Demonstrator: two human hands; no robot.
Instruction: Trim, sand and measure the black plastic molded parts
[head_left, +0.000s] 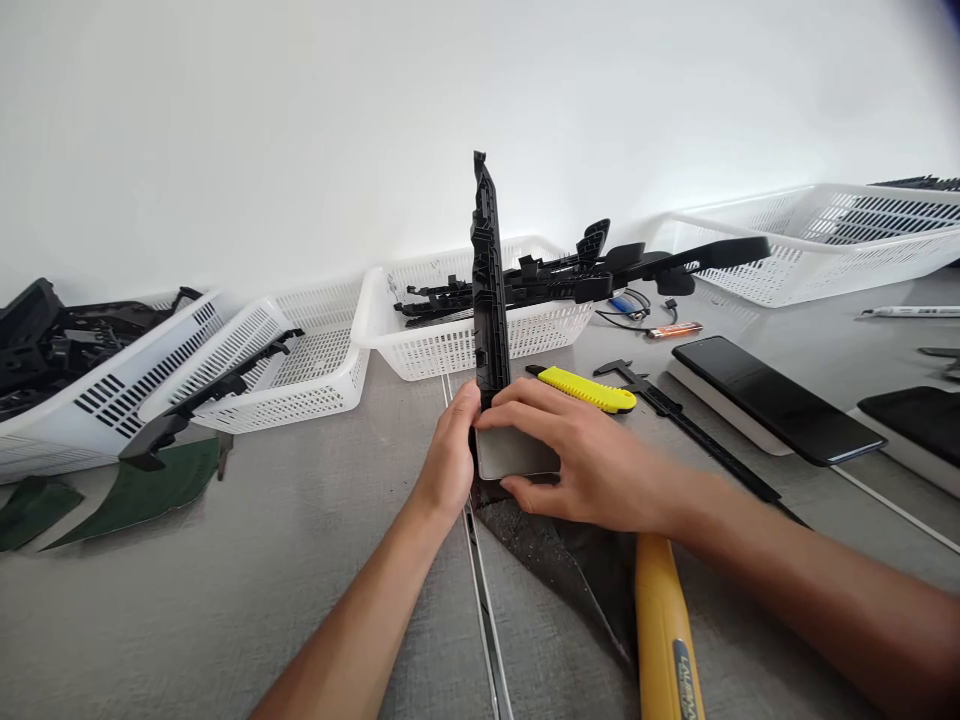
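Grey tabletop (315,620), white wall (300,130) behind. Black plastic strip (491,310), pointing to twelve o'clock, held at near end by left hand (450,455); grey block (510,456) pinched in right hand (577,450); yellow cutter (585,388) laid at two o'clock from hands.

White wall (300,120) behind grey tabletop (285,540)

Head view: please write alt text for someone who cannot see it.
The left hand grips a long black plastic part while the right hand holds a grey rectangular block beside it. Beyond lie a yellow utility knife, black calipers and white perforated baskets.
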